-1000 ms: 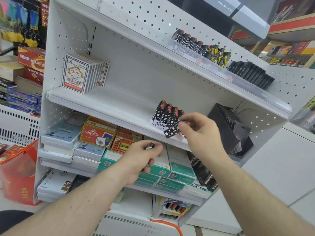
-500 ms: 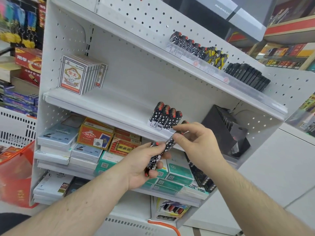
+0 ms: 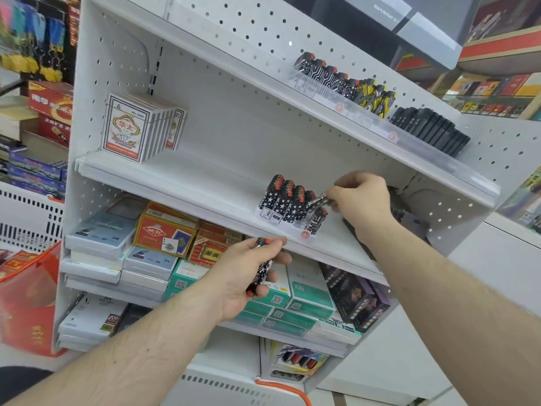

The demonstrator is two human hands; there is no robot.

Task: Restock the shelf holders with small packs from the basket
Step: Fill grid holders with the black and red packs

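A clear holder (image 3: 295,228) on the middle shelf (image 3: 181,186) holds a row of black star-patterned lighters with red tops (image 3: 285,200) and one circuit-patterned lighter (image 3: 316,219) at its right end. My right hand (image 3: 363,197) pinches another lighter (image 3: 320,198), tilted just above the row's right end. My left hand (image 3: 248,273) is lower, in front of the shelf edge, gripping a small bunch of the same lighters (image 3: 262,271).
Playing-card boxes (image 3: 137,127) stand at the shelf's left. The upper shelf carries more lighters (image 3: 345,80) and black packs (image 3: 430,130). Boxed goods (image 3: 164,235) fill the lower shelves. A black display stand (image 3: 404,212) sits behind my right hand. A red basket (image 3: 26,300) is at the lower left.
My right hand took a lighter from the bunch in my left hand and lifted it up and right to the holder. A circuit-patterned lighter now stands at the row's right end.
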